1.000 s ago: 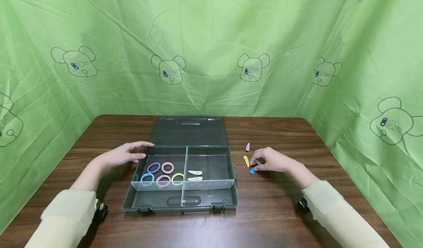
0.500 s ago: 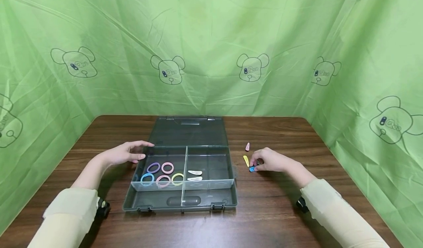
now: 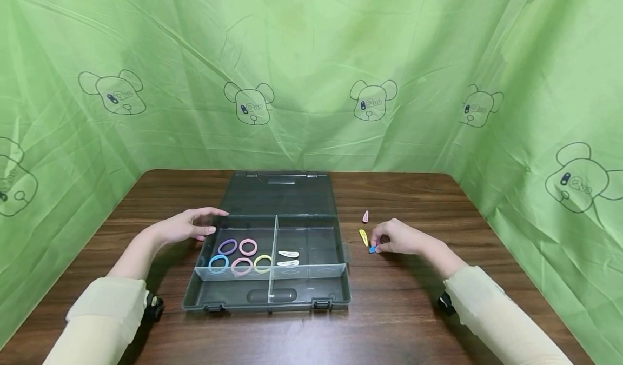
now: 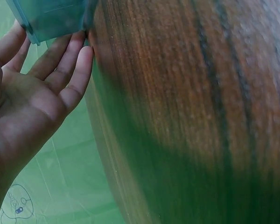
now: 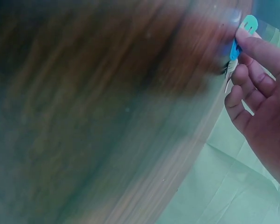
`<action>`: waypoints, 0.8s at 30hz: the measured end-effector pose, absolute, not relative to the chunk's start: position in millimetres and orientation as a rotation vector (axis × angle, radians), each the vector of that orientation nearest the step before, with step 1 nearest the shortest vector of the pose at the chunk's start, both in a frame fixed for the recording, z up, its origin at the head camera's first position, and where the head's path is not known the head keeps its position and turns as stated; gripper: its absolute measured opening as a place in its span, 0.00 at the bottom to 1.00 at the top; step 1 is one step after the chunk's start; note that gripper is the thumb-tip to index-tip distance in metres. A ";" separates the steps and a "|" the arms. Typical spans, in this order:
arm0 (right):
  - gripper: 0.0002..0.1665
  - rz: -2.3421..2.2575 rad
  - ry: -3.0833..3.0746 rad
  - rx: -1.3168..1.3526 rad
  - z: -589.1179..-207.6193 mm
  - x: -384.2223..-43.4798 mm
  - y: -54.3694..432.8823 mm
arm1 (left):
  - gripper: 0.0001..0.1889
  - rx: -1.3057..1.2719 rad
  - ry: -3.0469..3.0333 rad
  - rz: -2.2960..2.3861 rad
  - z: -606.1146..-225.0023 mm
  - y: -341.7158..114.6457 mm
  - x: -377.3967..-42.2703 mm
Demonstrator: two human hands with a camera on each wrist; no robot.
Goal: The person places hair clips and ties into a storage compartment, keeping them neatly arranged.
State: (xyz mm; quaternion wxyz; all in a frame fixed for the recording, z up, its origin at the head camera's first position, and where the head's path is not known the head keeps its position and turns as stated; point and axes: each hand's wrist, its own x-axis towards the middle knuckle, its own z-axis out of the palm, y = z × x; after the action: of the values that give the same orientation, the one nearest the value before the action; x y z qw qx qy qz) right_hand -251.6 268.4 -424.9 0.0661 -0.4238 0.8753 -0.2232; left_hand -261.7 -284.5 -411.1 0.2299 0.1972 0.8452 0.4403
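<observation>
My right hand [image 3: 401, 238] pinches a blue snap hair clip [image 3: 373, 250] between thumb and fingers, at or just above the table right of the box. In the right wrist view the blue clip's broad end sticks out past the thumb, and a pale hair clip [image 5: 231, 69] shows just beyond the fingertips. A yellow hair clip [image 3: 363, 238] and a pink hair clip [image 3: 365, 217] lie beside this hand. My left hand [image 3: 182, 227] rests against the left wall of the grey divided box [image 3: 266, 306], fingers extended and thumb at the rim.
The box's lid [image 3: 282, 194] lies folded back behind it. Several hair ties, among them a purple one [image 3: 227, 247], lie in the back left compartment. Two white hair clips [image 3: 288, 254] lie in the back right one. A green curtain [image 3: 311, 73] surrounds the table [image 3: 311, 338].
My right fingers have closed in on the blue clip, which has turned and shifted slightly. The left hand has stayed at the box's wall.
</observation>
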 end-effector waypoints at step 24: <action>0.05 -0.725 2.603 -1.182 -376.0 -240.3 236.3 | 0.24 0.568 2.314 1.254 -416.9 -285.9 -260.5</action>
State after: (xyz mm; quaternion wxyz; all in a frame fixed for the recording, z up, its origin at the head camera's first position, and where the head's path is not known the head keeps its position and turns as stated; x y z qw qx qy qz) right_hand -240.3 236.3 -376.0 0.0961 -0.3990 0.8784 -0.2448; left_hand -260.5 -285.9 -416.9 0.2225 0.2057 0.8379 0.4539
